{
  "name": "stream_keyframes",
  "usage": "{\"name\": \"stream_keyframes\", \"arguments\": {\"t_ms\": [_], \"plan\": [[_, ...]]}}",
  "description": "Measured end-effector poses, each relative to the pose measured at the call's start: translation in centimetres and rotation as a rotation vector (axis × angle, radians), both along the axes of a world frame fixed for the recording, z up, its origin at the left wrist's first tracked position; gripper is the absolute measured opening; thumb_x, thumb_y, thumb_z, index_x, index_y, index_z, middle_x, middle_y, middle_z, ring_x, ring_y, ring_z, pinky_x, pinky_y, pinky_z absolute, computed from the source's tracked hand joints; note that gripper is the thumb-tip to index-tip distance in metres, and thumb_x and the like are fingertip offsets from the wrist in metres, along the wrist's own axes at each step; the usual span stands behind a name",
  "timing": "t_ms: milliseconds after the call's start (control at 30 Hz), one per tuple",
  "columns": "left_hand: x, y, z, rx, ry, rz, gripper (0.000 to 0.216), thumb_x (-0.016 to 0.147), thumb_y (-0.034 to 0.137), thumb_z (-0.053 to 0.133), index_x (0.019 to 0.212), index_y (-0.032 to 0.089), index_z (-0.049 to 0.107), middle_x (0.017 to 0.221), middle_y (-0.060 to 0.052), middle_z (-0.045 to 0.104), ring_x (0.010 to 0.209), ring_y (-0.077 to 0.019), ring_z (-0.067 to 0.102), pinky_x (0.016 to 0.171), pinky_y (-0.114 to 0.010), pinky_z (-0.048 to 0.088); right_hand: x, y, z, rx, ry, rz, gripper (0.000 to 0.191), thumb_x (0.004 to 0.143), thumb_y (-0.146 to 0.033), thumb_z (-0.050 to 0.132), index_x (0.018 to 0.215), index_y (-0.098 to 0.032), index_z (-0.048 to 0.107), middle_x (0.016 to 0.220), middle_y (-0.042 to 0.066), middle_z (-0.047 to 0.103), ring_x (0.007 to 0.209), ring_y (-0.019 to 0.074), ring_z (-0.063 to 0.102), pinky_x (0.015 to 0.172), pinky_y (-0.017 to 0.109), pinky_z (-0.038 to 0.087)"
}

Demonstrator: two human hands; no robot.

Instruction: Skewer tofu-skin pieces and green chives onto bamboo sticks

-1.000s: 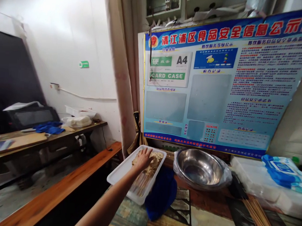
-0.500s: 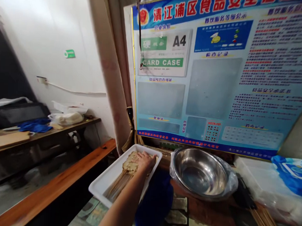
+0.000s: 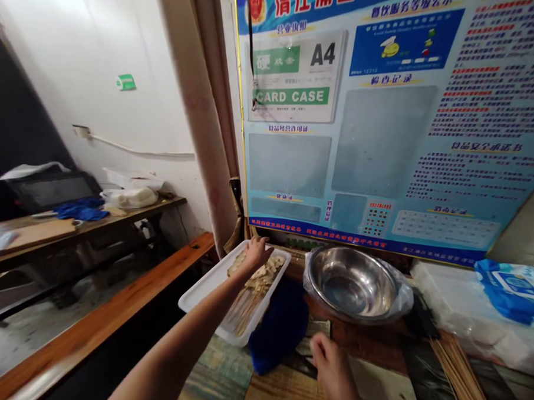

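My left hand (image 3: 258,252) reaches over a white plastic tray (image 3: 201,288), just above the skewers in it, fingers loosely extended and partly bent; no held thing shows. Inside the tray lie skewers (image 3: 263,276) threaded with pale, flat, folded food pieces, their thin bare sticks pointing toward me. My right hand (image 3: 331,362) is low over the table, right of a dark blue cloth (image 3: 281,327). Its fingers are curled closed and slightly blurred, with nothing sticking out of them.
A steel bowl (image 3: 352,283) wrapped in clear plastic stands behind my right hand. Bare bamboo sticks (image 3: 465,374), a pale board (image 3: 385,385) and white boxes (image 3: 449,290) with a blue packet (image 3: 511,290) are at right. An orange wooden bench (image 3: 111,323) runs along the left.
The hand in the tray has lifted off the food pieces it was pressing on. My right hand has come into view at the lower right. The view has shifted slightly.
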State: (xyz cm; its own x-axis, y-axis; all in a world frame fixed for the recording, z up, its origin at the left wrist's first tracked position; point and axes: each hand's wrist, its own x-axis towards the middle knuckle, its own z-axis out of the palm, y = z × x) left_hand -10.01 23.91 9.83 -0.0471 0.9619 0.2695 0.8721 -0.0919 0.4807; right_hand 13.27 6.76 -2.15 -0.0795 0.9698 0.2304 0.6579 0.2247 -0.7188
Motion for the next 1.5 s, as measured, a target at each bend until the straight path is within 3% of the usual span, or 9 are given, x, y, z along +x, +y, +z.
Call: {"name": "stream_keyframes", "arguments": {"t_ms": [233,400,500,600,733,867,1000,1267,1500], "plan": [[0.3,-9.9,0.5,0.065,-0.07,-0.323,0.033,0.08,0.029,0.057,0.112,0.023,0.059,0.131,-0.009,0.048,0.12,-0.0243,0.046,0.103,-0.036,0.034,-6.2,9.3,2.8,0.034,-0.102,-0.004,0.008,0.072,-0.012,0.056,0.071,-0.015,0.063,0.068,0.008,0.067,0.074,0.0199,0.065,0.069,0.026,0.045],[0.3,-14.3,-0.2,0.003,-0.214,-0.507,0.058,0.068,0.031,0.071,0.122,0.023,0.052,0.135,-0.012,0.044,0.124,-0.0278,0.041,0.103,-0.04,0.034,-4.9,6.0,6.9,0.177,-0.075,0.189,0.015,0.084,-0.023,0.047,0.086,-0.02,0.061,0.092,0.004,0.066,0.087,0.0161,0.062,0.079,0.024,0.045],[1.8,-15.8,0.6,-0.133,-0.404,-0.683,0.057,0.066,0.041,0.072,0.116,0.019,0.055,0.111,-0.008,0.06,0.1,-0.0242,0.055,0.087,-0.035,0.045,-2.9,2.9,11.3,0.253,0.025,0.305,0.021,0.091,-0.035,0.04,0.093,-0.023,0.058,0.084,0.002,0.065,0.079,0.0157,0.061,0.074,0.024,0.046],[3.4,-17.2,3.3,-0.253,-0.639,-0.75,0.036,0.073,0.046,0.064,0.091,0.015,0.061,0.078,0.0,0.057,0.07,-0.014,0.052,0.061,-0.023,0.043,-1.2,0.5,15.8,0.313,0.09,0.269,0.022,0.09,-0.04,0.043,0.093,-0.023,0.057,0.085,0.003,0.064,0.079,0.0164,0.061,0.075,0.025,0.046],[3.5,-18.8,8.1,-0.149,-0.76,-0.787,0.033,0.072,0.046,0.065,0.08,0.014,0.057,0.076,0.001,0.051,0.068,-0.0109,0.046,0.057,-0.02,0.037,0.5,-1.8,19.3,0.091,0.17,0.341,0.033,0.077,-0.042,0.063,0.104,-0.023,0.06,0.092,0.005,0.068,0.086,0.0214,0.063,0.076,0.03,0.05],[1.4,-18.5,11.2,-0.13,-0.821,-0.746,0.031,0.074,0.044,0.062,0.079,0.015,0.052,0.071,0.003,0.048,0.065,-0.0093,0.044,0.058,-0.02,0.036,2.1,-2.0,19.7,-0.315,0.214,0.526,0.034,0.068,-0.037,0.071,0.097,-0.02,0.067,0.093,0.003,0.07,0.083,0.0222,0.065,0.073,0.032,0.052],[-2.3,-16.7,13.1,-0.045,-0.937,-0.631,0.03,0.066,0.033,0.071,0.079,0.016,0.05,0.067,0.006,0.048,0.061,-0.0072,0.044,0.056,-0.018,0.035,3.0,-0.1,19.9,-0.399,0.215,0.564,0.02,0.069,-0.033,0.07,0.082,-0.018,0.07,0.078,0.0,0.071,0.065,0.0156,0.063,0.062,0.025,0.049],[-11.2,-12.9,17.6,-0.047,-1.041,-0.488,0.034,0.058,0.02,0.075,0.087,0.013,0.059,0.07,0.001,0.063,0.059,-0.0108,0.057,0.059,-0.022,0.045,0.5,5.6,25.0,0.319,0.101,0.245,0.025,0.067,-0.041,0.067,0.079,-0.019,0.071,0.078,0.002,0.068,0.076,0.0189,0.059,0.072,0.031,0.044],[-17.0,-7.1,16.9,-0.034,-1.166,-0.475,0.029,0.057,0.015,0.076,0.079,0.013,0.057,0.065,0.002,0.064,0.054,-0.009,0.058,0.054,-0.019,0.046,-4.6,9.8,26.9,0.36,0.183,0.233,0.024,0.073,-0.041,0.061,0.08,-0.018,0.064,0.066,-0.004,0.058,0.06,0.0087,0.048,0.059,0.021,0.037]]}}
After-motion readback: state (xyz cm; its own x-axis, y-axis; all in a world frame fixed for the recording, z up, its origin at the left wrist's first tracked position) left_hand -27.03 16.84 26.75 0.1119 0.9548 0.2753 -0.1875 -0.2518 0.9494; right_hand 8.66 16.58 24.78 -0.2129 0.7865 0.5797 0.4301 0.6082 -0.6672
